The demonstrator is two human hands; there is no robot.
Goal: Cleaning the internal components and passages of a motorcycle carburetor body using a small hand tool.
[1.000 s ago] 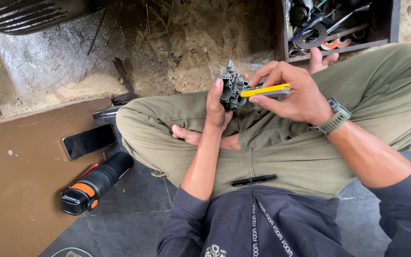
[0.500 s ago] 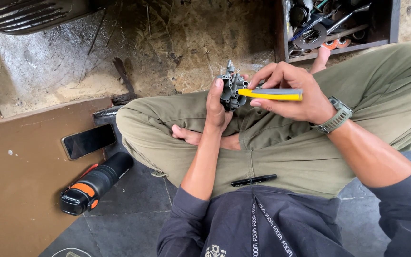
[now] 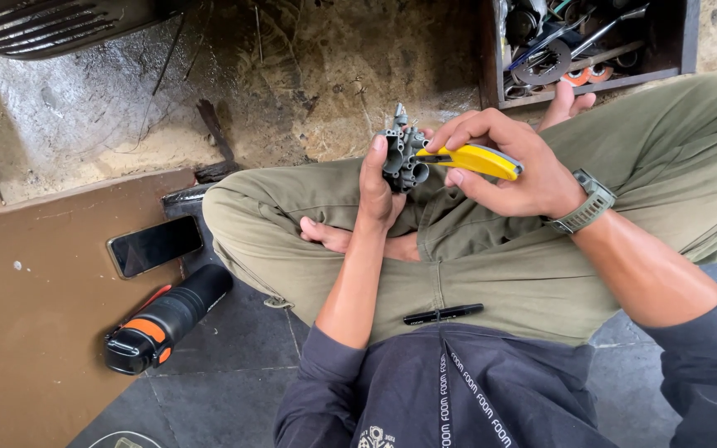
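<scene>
Carburetor body (image 3: 402, 156), grey and ported, is clamped upright in the left hand (image 3: 378, 195) above the crossed legs. Against its right side a yellow-handled tool (image 3: 473, 159) is pressed, gripped by the right hand (image 3: 514, 166). Beyond, a parts tray (image 3: 678, 50) is seen.

A single head-worn camera is looking steeply down from above the seated person's own chest and crossed legs (image 3: 491, 274). It is facing forward and downward, so the dark shirt is filling the bottom edge while the rough ground and a box of tools (image 3: 591, 50) are lying along the top. It is sitting close: the hands, left (image 3: 378, 192) and right (image 3: 508, 162), are appearing large near the middle. The floor (image 3: 234, 348) at the left is spreading out with a phone (image 3: 155, 245) and a black flask (image 3: 168, 319). No second view is sharing this scene.
</scene>
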